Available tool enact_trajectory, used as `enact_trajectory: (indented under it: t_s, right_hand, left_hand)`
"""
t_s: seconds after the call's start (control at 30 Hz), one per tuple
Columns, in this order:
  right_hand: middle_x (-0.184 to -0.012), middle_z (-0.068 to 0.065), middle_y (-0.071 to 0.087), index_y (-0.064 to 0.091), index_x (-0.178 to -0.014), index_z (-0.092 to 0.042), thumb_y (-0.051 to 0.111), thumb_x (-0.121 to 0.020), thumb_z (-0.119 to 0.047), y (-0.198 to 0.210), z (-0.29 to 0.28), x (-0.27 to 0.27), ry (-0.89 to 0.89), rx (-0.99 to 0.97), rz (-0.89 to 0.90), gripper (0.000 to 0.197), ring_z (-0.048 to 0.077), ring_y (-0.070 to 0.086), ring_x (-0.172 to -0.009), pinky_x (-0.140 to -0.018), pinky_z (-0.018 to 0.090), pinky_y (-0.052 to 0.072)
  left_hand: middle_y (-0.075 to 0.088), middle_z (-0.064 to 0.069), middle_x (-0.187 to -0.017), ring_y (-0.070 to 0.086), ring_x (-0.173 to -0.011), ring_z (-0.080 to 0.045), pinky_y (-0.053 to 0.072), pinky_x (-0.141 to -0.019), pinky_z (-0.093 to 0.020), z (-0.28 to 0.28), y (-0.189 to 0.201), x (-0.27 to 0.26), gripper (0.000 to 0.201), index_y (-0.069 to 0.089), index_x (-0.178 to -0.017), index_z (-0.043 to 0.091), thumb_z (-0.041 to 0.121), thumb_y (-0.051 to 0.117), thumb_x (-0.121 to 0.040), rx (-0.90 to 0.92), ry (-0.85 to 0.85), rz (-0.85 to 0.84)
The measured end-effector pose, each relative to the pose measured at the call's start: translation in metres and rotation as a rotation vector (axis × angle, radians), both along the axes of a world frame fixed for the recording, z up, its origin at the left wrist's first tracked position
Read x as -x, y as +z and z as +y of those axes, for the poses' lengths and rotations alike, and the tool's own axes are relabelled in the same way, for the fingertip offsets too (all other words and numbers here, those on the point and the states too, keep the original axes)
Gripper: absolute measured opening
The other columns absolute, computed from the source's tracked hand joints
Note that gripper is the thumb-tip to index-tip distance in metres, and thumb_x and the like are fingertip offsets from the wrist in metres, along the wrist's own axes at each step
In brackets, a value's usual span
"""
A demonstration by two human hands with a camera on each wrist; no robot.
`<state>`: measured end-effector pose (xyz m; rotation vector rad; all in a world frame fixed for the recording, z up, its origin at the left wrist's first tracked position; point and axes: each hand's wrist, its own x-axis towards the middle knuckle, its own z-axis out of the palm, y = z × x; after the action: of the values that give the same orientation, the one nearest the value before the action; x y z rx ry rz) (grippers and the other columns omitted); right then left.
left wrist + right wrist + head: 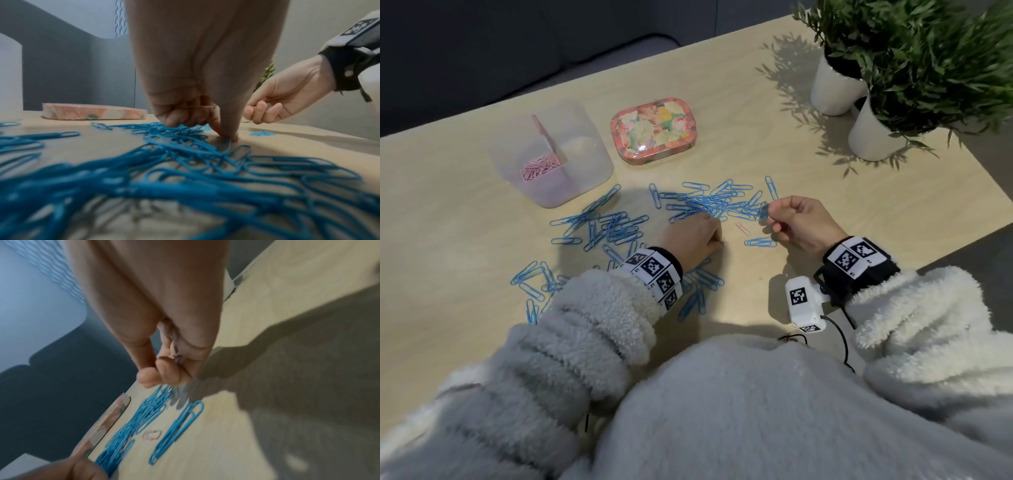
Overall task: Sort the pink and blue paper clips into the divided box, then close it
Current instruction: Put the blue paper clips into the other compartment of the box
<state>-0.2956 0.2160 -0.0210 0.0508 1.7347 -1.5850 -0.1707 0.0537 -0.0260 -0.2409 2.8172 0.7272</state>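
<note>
The translucent divided box point(592, 161) stands open at the back left, with pink clips point(538, 168) in its near compartment. Its floral lid point(654, 128) lies beside it. Blue paper clips point(709, 200) are strewn over the table, and one pink clip point(742, 228) lies between my hands. My left hand point(717, 234) has curled fingers, thumb and forefinger tips point(227, 136) down at the blue pile's edge, and a thin pink clip point(202, 107) seems tucked under the fingers. My right hand point(770, 216) pinches a few blue clips point(764, 212) just above the table.
Two white pots with green plants point(835, 85) stand at the back right. The table's right edge point(962, 246) runs close behind my right wrist. More blue clips point(534, 277) lie near my left sleeve. A dark sofa sits beyond the far edge.
</note>
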Motion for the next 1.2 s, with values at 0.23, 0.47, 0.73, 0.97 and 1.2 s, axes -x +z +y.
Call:
enact_trajectory:
  t_s: [0.23, 0.47, 0.73, 0.97, 1.2]
  right_hand:
    - [-0.053, -0.012, 0.055, 0.055, -0.058, -0.023, 0.069, -0.078, -0.011, -0.004, 0.008, 0.008, 0.225, -0.455, 0.608, 0.027, -0.007, 0.048, -0.041, -0.05, 0.006, 0.037]
    - [-0.051, -0.001, 0.053, 0.058, -0.071, -0.01, 0.068, -0.081, -0.015, -0.013, -0.018, -0.005, 0.434, -0.386, 0.49, 0.015, 0.003, 0.045, -0.039, -0.045, 0.019, 0.038]
    - [-0.071, 0.012, 0.066, 0.059, -0.069, -0.012, 0.061, -0.077, -0.018, -0.01, -0.039, -0.009, 0.793, -0.636, 0.739, 0.011, 0.029, 0.06, -0.072, -0.072, 0.036, 0.05]
    - [-0.058, 0.012, 0.053, 0.043, -0.061, -0.009, 0.044, -0.087, 0.001, 0.001, -0.038, -0.003, 0.55, -0.268, 0.319, 0.028, 0.005, 0.044, -0.036, -0.035, 0.014, 0.032]
    - [-0.053, -0.001, 0.055, 0.052, -0.07, -0.019, 0.043, -0.091, -0.001, -0.002, -0.051, 0.02, 0.268, -0.207, 0.371, 0.028, -0.001, 0.044, -0.035, -0.041, 0.014, 0.035]
  left_hand:
    - [0.06, -0.016, -0.104, 0.055, -0.1, -0.03, 0.038, -0.085, -0.034, -0.004, -0.003, 0.004, 0.017, 0.059, -0.094, 0.003, 0.018, 0.056, -0.088, -0.043, -0.034, -0.003]
    - [0.054, -0.007, -0.081, 0.05, -0.069, -0.02, 0.033, -0.066, -0.026, -0.014, 0.0, 0.014, 0.021, 0.055, -0.107, 0.005, 0.01, 0.041, -0.093, -0.309, 0.275, 0.125]
    - [0.045, 0.003, -0.064, 0.042, -0.058, -0.01, 0.033, -0.06, -0.024, -0.036, -0.001, 0.03, 0.014, 0.053, -0.08, 0.013, 0.023, 0.054, -0.089, -0.568, 0.644, 0.118]
    - [0.056, -0.018, -0.101, 0.055, -0.091, -0.031, 0.041, -0.079, -0.035, -0.047, -0.002, 0.028, 0.013, 0.057, -0.098, 0.008, 0.011, 0.056, -0.086, -0.099, 0.348, 0.079]
    - [0.047, 0.0, -0.086, 0.046, -0.075, -0.017, 0.037, -0.073, -0.027, -0.05, 0.002, 0.027, 0.011, 0.06, -0.094, 0.014, 0.017, 0.056, -0.085, -0.108, 0.296, 0.107]
